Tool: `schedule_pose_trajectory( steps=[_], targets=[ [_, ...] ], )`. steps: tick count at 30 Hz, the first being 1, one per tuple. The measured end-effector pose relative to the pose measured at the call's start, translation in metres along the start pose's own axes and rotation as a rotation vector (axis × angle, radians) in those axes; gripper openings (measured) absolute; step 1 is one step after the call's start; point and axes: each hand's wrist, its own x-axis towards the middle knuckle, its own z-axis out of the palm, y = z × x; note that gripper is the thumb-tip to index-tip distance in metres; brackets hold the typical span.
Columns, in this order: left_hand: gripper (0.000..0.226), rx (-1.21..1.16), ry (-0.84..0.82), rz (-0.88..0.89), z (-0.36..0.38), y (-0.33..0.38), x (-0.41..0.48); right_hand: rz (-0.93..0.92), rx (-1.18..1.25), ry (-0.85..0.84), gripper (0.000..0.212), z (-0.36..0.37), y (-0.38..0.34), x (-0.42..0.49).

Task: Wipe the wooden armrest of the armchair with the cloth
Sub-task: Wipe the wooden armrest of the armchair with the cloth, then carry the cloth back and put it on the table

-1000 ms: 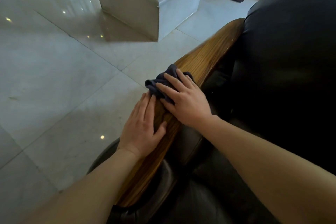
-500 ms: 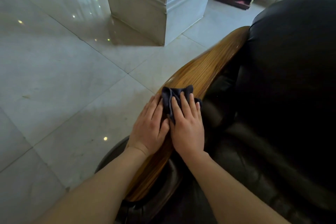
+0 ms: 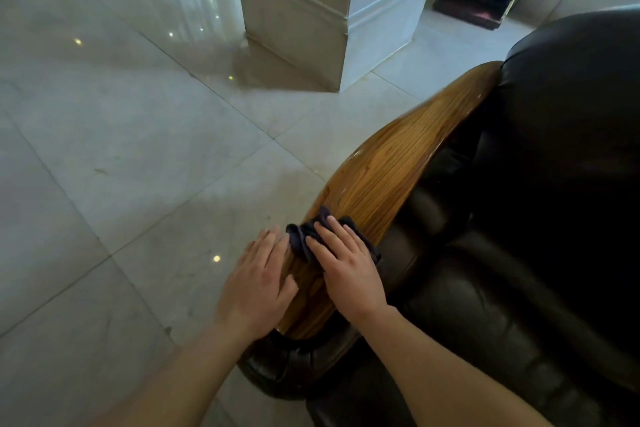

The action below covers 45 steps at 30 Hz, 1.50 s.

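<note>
Armrest [image 3: 398,163] glossy wood — right hand [image 3: 346,270] presses cloth [image 3: 301,236] (polished tile floor [image 3: 138,149] around).

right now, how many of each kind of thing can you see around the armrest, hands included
hands: 2 (left hand, right hand)
cloth: 1
wooden armrest: 1
armchair: 1
pillar: 1
total: 6
</note>
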Motion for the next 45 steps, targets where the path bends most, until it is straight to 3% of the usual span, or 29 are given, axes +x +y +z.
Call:
schedule_pose_trajectory(
  steps=[2, 6, 18, 24, 35, 45],
  targets=[
    [0.072, 0.048, 0.005, -0.036, -0.006, -0.004, -0.015, -0.079, 0.015, -0.065, 0.054, -0.005, -0.007, 0.002],
    [0.076, 0.105, 0.029, -0.091, -0.021, -0.007, -0.039, -0.028, 0.058, -0.105, 0.052, -0.022, -0.029, 0.016],
    [0.081, 0.208, 0.071, -0.314, -0.089, -0.035, -0.096, -0.11, 0.148, -0.028, 0.048, -0.089, -0.104, 0.052],
    [0.085, 0.231, 0.088, -0.427, -0.143, -0.042, -0.145, -0.153, 0.158, -0.071, 0.045, -0.135, -0.153, 0.061],
    [0.082, 0.209, 0.163, -0.604, -0.217, -0.007, -0.254, -0.254, 0.239, -0.166, 0.036, -0.229, -0.234, 0.038],
    [0.082, 0.161, 0.209, -0.912, -0.251, -0.006, -0.411, -0.41, 0.344, -0.271, 0.036, -0.246, -0.356, -0.005]
  ],
)
